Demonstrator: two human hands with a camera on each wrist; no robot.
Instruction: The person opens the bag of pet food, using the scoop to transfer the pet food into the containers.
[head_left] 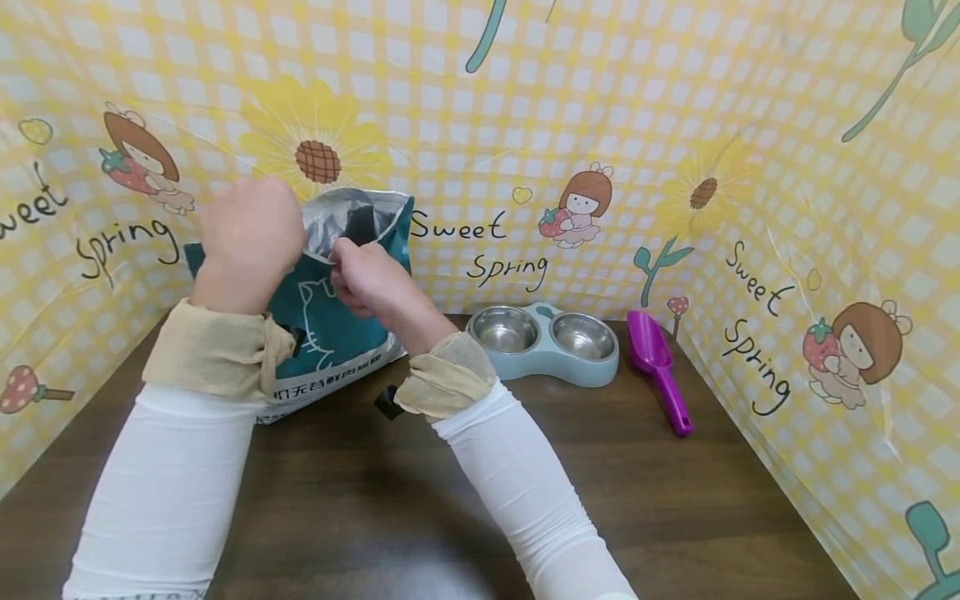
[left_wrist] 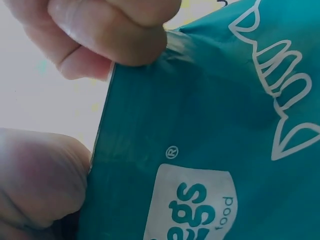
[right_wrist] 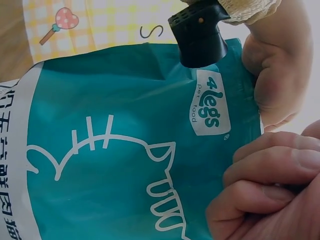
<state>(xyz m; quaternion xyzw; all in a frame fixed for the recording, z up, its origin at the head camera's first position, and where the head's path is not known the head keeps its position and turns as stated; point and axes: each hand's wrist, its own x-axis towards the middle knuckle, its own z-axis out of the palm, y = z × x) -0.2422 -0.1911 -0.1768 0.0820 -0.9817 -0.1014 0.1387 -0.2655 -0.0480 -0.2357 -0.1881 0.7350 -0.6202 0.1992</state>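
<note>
A teal pet food bag (head_left: 352,321) with a white cat outline stands upright at the left, its silver-lined mouth (head_left: 324,218) gaping. Curled over the bag's upper left is my left hand (head_left: 251,242), its fingers mostly hidden in the head view. The right wrist view has that left hand (right_wrist: 277,75) at the top edge beside the printed logo. My right hand (head_left: 375,279) pinches the near rim of the mouth, thumb uppermost. Its curled fingers (left_wrist: 120,35) grip the edge in the left wrist view. A dark patch (head_left: 362,223) shows inside the mouth.
Right of the bag, a pale blue double feeder (head_left: 543,358) with two steel bowls stands against the back cloth. A purple scoop (head_left: 660,371) lies farther right on the brown wooden table (head_left: 420,500). Yellow checked cloth (head_left: 480,108) encloses the back and sides.
</note>
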